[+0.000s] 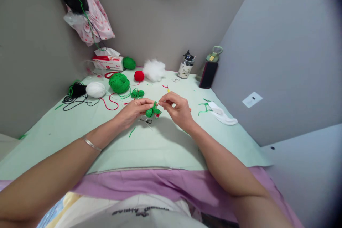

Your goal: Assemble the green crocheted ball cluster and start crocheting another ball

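A small green crocheted piece [153,111], with a bit of red and white at its lower right, is held above the table in my left hand [135,112]. The thumb and fingers of that hand pinch its upper left side. Close to the piece's upper right edge, my right hand [176,108] has its thumb and index finger pressed together. Whatever sits between those fingertips is too small to make out. Just beyond the right hand a thin yellow thing [168,90] shows, partly hidden. Below the piece lie a black loop [146,121] and a short green yarn scrap [132,131].
Behind my hands are green yarn [119,83], a red ball [139,76], a white ball [96,89], black yarn [77,90] and white stuffing [154,70]. A tissue box [112,63], pen cup [185,69], phone [208,74] and bottle [214,55] stand along the walls. White cloth [223,114] lies right.
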The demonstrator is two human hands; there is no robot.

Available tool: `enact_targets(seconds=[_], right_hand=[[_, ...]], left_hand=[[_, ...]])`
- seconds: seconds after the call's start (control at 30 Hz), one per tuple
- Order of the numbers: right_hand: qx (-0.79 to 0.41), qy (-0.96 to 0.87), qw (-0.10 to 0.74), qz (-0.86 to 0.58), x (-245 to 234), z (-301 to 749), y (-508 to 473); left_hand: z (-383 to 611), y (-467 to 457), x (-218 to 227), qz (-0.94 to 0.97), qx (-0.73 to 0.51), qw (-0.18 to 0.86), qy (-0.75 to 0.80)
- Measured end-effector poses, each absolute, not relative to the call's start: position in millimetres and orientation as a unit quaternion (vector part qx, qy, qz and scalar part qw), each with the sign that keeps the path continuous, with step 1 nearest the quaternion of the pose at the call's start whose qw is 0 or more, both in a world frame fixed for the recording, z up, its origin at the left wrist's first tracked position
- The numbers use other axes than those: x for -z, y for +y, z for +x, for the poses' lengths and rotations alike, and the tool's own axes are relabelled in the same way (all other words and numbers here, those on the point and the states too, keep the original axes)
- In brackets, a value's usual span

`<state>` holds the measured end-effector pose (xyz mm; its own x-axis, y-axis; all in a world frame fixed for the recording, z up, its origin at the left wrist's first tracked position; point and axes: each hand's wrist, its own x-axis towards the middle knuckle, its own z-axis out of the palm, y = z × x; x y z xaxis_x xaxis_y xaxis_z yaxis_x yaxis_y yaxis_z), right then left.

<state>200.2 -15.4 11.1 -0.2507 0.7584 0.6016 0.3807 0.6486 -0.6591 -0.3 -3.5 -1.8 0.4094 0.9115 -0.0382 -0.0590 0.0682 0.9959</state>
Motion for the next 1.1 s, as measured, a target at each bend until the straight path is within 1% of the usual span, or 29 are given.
enact_targets(seconds=[0.27, 0.37, 0.5, 0.6, 1.1], right_hand=[[-0.160, -0.779, 0.473, -0.379, -7.0, 197.8, -15.4], [-0.164, -0.771, 0.487, -0.377, -4.5, 195.3, -15.2], [-0.210, -0.745, 0.518, -0.364, -3.1, 194.8, -14.0], [-0.224, -0.739, 0.520, -0.366, -3.3, 196.0, -14.0], [-0.211, -0.741, 0.522, -0.367, -6.2, 197.2, -16.4]], left_hand=[[4.1, -5.4, 2.8, 0.574, -0.422, 0.581, 0.394], [4.7, -6.0, 3.0, 0.564, -0.425, 0.593, 0.386], [4.3, -5.9, 2.1, 0.543, -0.421, 0.627, 0.367], [3.5, -5.8, 1.1, 0.536, -0.419, 0.641, 0.355], [2.7, -5.8, -1.8, 0.537, -0.414, 0.632, 0.375]])
